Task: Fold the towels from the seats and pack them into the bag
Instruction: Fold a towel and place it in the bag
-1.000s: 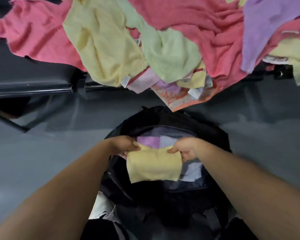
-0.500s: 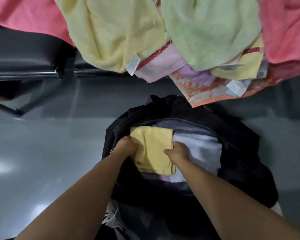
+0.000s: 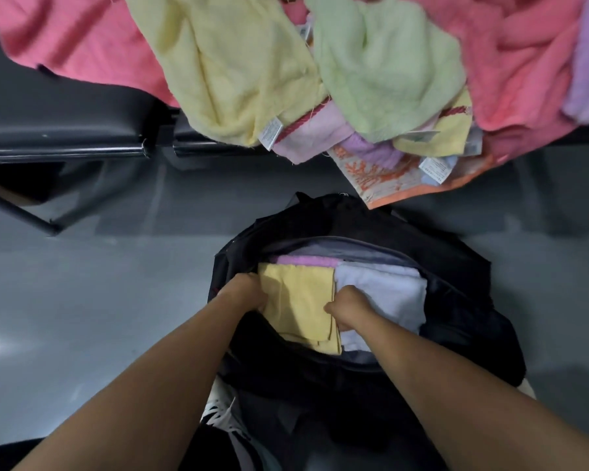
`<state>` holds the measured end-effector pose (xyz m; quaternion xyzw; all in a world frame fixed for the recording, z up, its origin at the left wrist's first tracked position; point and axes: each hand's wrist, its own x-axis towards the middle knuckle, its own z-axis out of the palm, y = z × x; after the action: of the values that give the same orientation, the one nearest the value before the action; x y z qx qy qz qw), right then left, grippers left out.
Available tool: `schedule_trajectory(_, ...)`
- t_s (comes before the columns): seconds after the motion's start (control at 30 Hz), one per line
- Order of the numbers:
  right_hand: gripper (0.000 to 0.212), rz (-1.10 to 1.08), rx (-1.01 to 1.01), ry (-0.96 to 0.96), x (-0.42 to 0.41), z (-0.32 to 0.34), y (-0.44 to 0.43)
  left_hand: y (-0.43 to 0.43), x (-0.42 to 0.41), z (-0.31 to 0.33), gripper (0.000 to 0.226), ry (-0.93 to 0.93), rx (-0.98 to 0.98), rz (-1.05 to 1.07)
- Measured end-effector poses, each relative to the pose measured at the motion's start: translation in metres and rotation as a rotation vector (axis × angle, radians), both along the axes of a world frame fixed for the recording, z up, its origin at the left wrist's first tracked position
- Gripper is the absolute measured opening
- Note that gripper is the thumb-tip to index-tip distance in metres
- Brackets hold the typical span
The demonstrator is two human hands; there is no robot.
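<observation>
L hand [image 3: 244,294], R hand [image 3: 349,307] on 1 yellow towel [image 3: 300,300], 1 bag [image 3: 473,321]

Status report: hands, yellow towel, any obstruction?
Left hand and right hand grip the folded yellow towel by its edges. It lies in the black bag beside a white towel. Nothing blocking.

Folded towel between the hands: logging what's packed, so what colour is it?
Pale yellow; the folded towel shows best in the head view.
</observation>
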<state>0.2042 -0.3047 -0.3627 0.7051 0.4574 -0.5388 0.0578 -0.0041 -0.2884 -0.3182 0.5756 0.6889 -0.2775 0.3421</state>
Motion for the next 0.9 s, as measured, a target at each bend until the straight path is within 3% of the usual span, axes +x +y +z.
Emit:
schedule_trajectory(0.13,0.005,0.045,0.026,-0.023,0.010,0.060,0.025,0.015,0.008,0.054,0.036,-0.112,0.002,-0.117)
schedule_trajectory(0.23,0.010,0.072,0.138,-0.005,0.016,0.121,0.049,0.030,0.019,0.112,0.031,-0.301,0.060,-0.097)
schedule_trajectory(0.3,0.006,0.101,0.238,0.025,0.020,0.170,0.060,0.041,0.026,0.156,0.028,-0.404,0.179,-0.066)
schedule_trajectory(0.43,0.032,0.161,0.302,0.158,0.038,0.269,0.067,0.056,0.043,0.240,0.019,-0.521,0.419,-0.097)
schedule_trajectory(0.5,0.028,0.191,0.402,0.166,0.051,0.314,0.070,0.060,0.052,0.275,0.016,-0.582,0.517,-0.080)
schedule_trajectory(0.73,0.016,0.088,0.852,-0.105,0.104,0.401,0.107,0.084,0.086,0.339,0.022,-0.437,0.957,-0.100)
schedule_trajectory(0.8,0.010,0.141,0.903,-0.267,0.116,0.399,0.114,0.090,0.091,0.336,0.035,-0.407,0.984,-0.152)
schedule_trajectory(0.9,0.020,0.092,0.885,-0.398,0.134,0.383,0.122,0.097,0.102,0.324,0.055,-0.426,0.928,-0.261)
